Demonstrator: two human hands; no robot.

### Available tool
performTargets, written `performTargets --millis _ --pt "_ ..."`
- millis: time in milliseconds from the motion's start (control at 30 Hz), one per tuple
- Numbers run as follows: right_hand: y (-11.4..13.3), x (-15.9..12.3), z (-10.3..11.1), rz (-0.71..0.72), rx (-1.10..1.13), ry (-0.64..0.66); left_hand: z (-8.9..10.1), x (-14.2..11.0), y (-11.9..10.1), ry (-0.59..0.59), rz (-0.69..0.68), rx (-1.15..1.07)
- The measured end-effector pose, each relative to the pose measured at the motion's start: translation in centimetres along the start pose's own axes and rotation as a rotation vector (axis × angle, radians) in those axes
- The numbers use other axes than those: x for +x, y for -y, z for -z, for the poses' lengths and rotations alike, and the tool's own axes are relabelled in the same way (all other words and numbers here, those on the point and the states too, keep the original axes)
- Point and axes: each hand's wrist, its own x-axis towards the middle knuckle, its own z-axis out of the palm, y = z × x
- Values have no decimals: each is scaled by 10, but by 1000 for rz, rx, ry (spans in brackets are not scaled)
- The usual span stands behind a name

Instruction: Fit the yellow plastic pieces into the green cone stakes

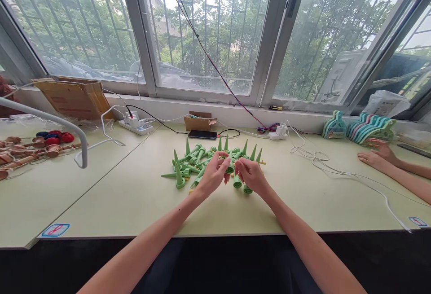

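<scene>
Fingers of my left hand [213, 173] are closed round a green plastic watering spike [230, 165], its pointed end up and its round open base down. Close beside it on the right, my right hand [251, 175] is pinched together, fingertips near the spike. What lies in that pinch is mostly hidden; a speck of yellow shows by the fingertips. Around and behind both hands is a loose pile of green spikes [188, 165], some upright, others on their sides. One upright spike [179, 177] stands at the pile's left. Small yellow pieces [262, 162] show among them.
Behind the pile lie a black phone [202, 134] and a small open cardboard box [200, 122]. White cables [316, 157] run across the right side. Another person's hands [379, 155] rest near teal hangers [370, 128]. Wooden toys [20, 152] lie far left, behind a metal bar [50, 113].
</scene>
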Motion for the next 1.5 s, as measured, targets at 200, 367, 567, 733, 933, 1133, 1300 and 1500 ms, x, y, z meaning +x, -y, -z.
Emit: performTargets --millis 200,367,567,733,933,1133,1300,1500 --pt "1 0 0 0 -32 0 0 -2 4 24 -32 44" --pt "2 0 1 5 -32 3 0 -3 2 34 -47 72" --pt "0 0 1 8 -13 22 0 -4 2 17 -109 145" --pt "-3 -1 -1 -5 0 26 2 -3 4 -40 -103 169" --pt "-6 -1 -1 7 -18 42 4 -1 7 -53 -78 225" --pt "-8 -2 0 36 -119 62 3 -1 5 -54 -74 173" --pt "-8 -2 0 39 -138 69 3 -1 6 -34 -72 154" --pt "-7 -2 0 30 -158 68 4 -1 9 -39 -87 180"
